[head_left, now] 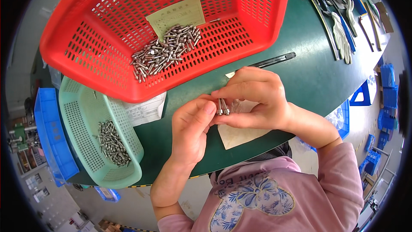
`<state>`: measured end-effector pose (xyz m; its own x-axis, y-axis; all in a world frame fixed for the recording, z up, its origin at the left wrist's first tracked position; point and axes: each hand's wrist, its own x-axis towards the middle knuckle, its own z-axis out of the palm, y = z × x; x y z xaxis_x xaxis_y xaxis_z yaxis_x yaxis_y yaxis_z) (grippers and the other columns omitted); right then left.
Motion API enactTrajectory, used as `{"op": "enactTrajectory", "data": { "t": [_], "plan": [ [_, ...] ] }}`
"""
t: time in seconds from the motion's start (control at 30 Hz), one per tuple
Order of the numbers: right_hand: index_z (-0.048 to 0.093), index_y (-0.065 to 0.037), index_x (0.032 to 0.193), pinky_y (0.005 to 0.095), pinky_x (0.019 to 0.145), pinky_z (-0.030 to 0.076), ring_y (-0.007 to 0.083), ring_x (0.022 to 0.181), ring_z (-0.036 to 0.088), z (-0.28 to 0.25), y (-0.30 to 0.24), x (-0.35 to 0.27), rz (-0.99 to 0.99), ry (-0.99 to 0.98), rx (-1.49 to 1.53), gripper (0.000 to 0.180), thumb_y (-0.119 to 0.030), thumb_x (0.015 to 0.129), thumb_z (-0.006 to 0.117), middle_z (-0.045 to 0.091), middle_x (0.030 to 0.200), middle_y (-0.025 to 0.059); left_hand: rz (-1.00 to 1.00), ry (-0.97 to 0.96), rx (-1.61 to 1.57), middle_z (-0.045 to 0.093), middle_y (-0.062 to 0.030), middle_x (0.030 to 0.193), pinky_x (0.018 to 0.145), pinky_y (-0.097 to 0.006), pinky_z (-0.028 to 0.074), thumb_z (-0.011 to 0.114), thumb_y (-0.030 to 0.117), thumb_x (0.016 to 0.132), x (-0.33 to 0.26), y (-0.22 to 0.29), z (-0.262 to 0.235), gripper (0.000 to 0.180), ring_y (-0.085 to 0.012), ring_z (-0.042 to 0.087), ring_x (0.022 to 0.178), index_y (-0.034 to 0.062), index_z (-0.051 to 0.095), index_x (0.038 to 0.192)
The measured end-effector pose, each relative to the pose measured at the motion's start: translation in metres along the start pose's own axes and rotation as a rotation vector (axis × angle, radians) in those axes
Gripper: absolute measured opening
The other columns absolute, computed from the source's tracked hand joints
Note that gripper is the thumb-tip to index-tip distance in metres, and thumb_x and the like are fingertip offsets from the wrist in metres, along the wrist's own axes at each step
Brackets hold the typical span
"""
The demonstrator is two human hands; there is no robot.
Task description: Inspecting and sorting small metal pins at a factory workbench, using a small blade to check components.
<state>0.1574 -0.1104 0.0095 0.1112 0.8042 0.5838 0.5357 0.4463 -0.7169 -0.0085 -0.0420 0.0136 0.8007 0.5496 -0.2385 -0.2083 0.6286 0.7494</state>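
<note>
My right hand [257, 99] pinches two small metal screws [222, 107] side by side, and my left hand [193, 126] closes its fingertips on the same pair, above a clear plastic bag [240, 106]. I judge this the gathering step; next calls for a steady grip. More screws lie in the red basket [77, 34] and green basket [81, 107] on the dark green table [309, 73], in a workshop.
</note>
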Motion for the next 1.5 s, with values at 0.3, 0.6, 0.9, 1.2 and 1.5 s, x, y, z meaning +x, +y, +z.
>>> {"op": "enactTrajectory", "data": {
  "t": [0.3,0.6,0.9,1.2,1.5],
  "plan": [
    [0.069,-0.001,0.090,0.0270,0.052,0.044,0.0170,0.057,0.058,0.000,0.000,-0.001,-0.005,0.006,-0.017,0.035,-0.016,0.062,0.083,0.062,0.069,0.0060,-0.010,-0.005,0.172,0.060,-0.0147,0.095,0.082,-0.033,0.047,0.047,0.020,0.094,-0.001,-0.002,-0.004,0.025,-0.0199,0.057,0.090,-0.0023,0.056,0.089],
    [0.069,-0.001,0.091,0.0274,0.052,0.043,0.0171,0.057,0.058,0.000,0.001,-0.001,-0.013,0.006,-0.010,0.036,-0.015,0.062,0.083,0.061,0.068,0.0051,0.007,-0.031,0.059,0.059,-0.0055,0.092,0.063,-0.020,0.039,0.053,0.016,0.093,0.000,-0.003,-0.006,0.021,-0.0081,0.053,0.077,-0.0030,0.061,0.089],
    [0.069,-0.001,0.092,0.0277,0.051,0.043,0.0178,0.058,0.058,-0.001,0.000,0.000,-0.024,0.002,-0.024,0.036,-0.016,0.062,0.082,0.061,0.069,0.0057,0.016,-0.027,0.021,0.060,-0.0069,0.095,0.071,-0.022,0.044,0.052,0.014,0.093,0.000,-0.002,-0.003,0.020,-0.0103,0.055,0.083,-0.0038,0.060,0.092],
    [0.069,-0.002,0.089,0.0284,0.049,0.042,0.0180,0.056,0.057,0.000,0.002,0.000,-0.055,0.012,-0.066,0.032,-0.014,0.063,0.080,0.060,0.069,0.0054,0.015,0.002,0.080,0.060,-0.0059,0.093,0.069,-0.022,0.041,0.055,0.014,0.091,0.001,0.000,0.001,0.017,-0.0078,0.052,0.080,-0.0026,0.060,0.092],
    [0.068,-0.003,0.089,0.0291,0.048,0.041,0.0176,0.054,0.055,-0.001,0.003,0.001,-0.108,0.005,-0.142,0.033,-0.012,0.058,0.078,0.059,0.069,0.0042,-0.138,-0.033,-0.020,0.061,-0.0059,0.093,0.070,-0.022,0.041,0.057,0.009,0.088,0.002,0.000,-0.006,0.009,-0.0081,0.052,0.080,0.0004,0.058,0.086]
  ]
}}
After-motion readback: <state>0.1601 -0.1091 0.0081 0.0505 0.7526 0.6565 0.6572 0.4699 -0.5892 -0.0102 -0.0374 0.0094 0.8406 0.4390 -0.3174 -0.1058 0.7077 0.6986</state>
